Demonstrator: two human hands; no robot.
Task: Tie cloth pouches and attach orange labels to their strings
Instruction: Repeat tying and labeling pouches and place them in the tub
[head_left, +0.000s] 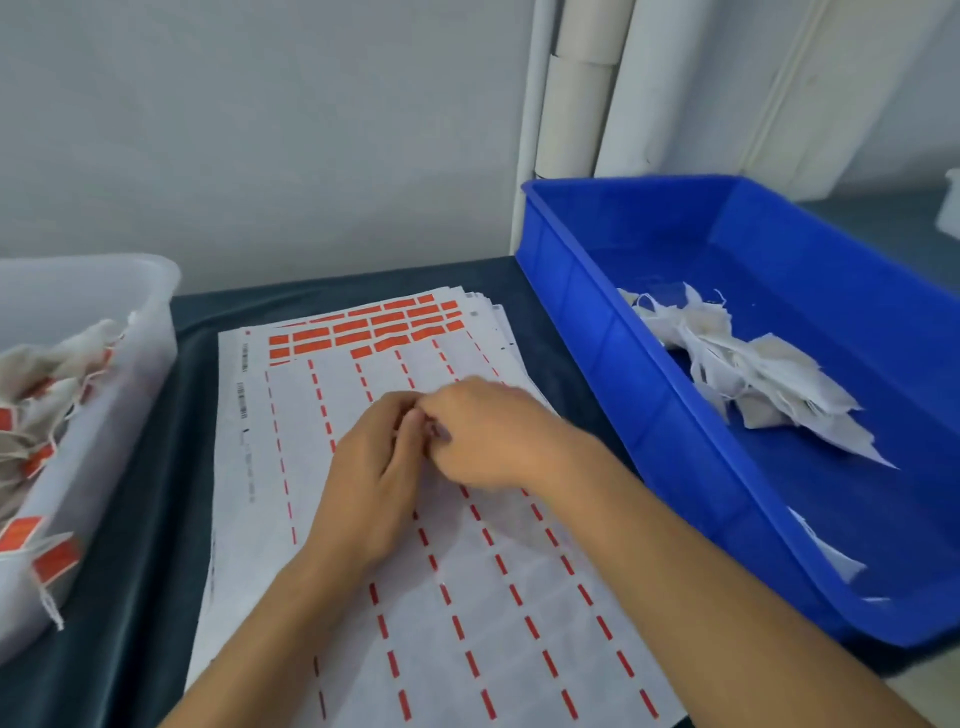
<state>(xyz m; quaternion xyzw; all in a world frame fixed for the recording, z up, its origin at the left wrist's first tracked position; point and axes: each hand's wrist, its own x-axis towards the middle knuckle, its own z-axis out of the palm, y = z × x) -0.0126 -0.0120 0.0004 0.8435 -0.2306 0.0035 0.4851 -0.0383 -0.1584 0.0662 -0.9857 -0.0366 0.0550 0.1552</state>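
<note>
Across the middle of the dark tabletop (156, 545) lies a stack of white label sheets (467, 597), most of the top sheet peeled so that only orange dashes remain, with the unused orange labels (363, 332) in rows at its far end, toward 12 o'clock. At 2 o'clock a blue bin (675, 467) sits on the table's right edge, holding a loose heap of untied cloth pouches (753, 374) near its middle and a couple of stray ones by its near wall. At 9 o'clock a clear plastic tub (130, 322) holds finished pouches (47, 374) with strings and orange tags. At the centre of the view, over the sheets, both hands meet: the left hand (371, 467) and right hand (483, 436) have their fingers curled inward and fingertips pressed together, knuckles up. Whatever they pinch between them is hidden by the fingers, so I cannot tell if a pouch, string or label is held there.
</note>
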